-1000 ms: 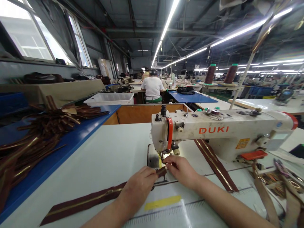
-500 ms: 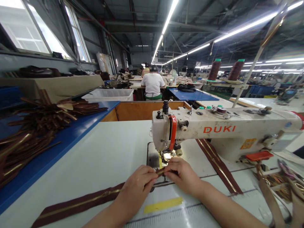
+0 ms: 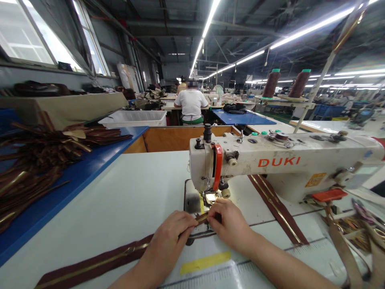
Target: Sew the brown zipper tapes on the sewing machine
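Both my hands pinch a brown zipper strip (image 3: 99,263) with gold teeth, just in front of the presser foot of a white sewing machine (image 3: 240,158). My left hand (image 3: 170,241) grips it at the front of the needle plate, and its tail runs left across the table from under that hand. Close to the lit needle area, my right hand (image 3: 230,222) holds the short stretch between the two hands. Its fingertips partly hide the strip and the foot. Another brown zipper strip (image 3: 281,212) lies behind the machine's head and comes forward under its arm.
A heap of brown zipper strips (image 3: 51,156) covers the blue table (image 3: 87,168) at left. Yellow tape (image 3: 206,263) and a printed ruler mark the front edge. Scissors and a parts tray (image 3: 357,228) sit at right. A co-worker in a white shirt (image 3: 191,104) sits ahead.
The camera view has shifted slightly. My left hand has moved a little left and down, and slightly more of the strip shows between my hands. Both hands keep their pinch.
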The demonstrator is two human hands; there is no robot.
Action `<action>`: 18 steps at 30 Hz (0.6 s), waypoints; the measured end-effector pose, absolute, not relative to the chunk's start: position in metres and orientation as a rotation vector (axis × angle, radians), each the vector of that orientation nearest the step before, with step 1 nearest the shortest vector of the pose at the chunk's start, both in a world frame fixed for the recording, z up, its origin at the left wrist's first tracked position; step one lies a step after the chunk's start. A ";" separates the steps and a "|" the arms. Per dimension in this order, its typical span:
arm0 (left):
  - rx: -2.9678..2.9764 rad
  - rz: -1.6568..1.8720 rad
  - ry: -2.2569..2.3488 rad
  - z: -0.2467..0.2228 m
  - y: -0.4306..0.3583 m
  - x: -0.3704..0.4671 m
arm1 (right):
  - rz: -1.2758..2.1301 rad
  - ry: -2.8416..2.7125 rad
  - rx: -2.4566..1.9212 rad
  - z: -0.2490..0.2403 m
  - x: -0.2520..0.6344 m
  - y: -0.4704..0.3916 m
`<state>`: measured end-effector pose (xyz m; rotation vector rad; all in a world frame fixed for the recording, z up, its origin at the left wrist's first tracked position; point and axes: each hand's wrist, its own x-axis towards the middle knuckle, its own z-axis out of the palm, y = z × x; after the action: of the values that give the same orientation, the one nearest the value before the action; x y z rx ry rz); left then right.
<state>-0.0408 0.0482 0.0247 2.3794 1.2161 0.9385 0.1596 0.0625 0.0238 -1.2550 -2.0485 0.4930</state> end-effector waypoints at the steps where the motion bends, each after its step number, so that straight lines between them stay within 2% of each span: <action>1: 2.424 0.953 1.199 0.025 0.048 -0.041 | 0.481 -2.056 -1.266 0.024 0.159 0.062; 9: 2.862 0.869 1.078 0.028 0.045 -0.040 | 0.390 -2.144 -1.379 0.032 0.156 0.059; 18: 3.035 0.709 1.129 0.022 0.044 -0.040 | 0.333 -2.174 -1.390 0.032 0.155 0.057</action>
<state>-0.0398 0.0445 0.0216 3.0353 1.1292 0.7093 0.1550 0.0572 0.0318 -1.3898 -2.1736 0.3326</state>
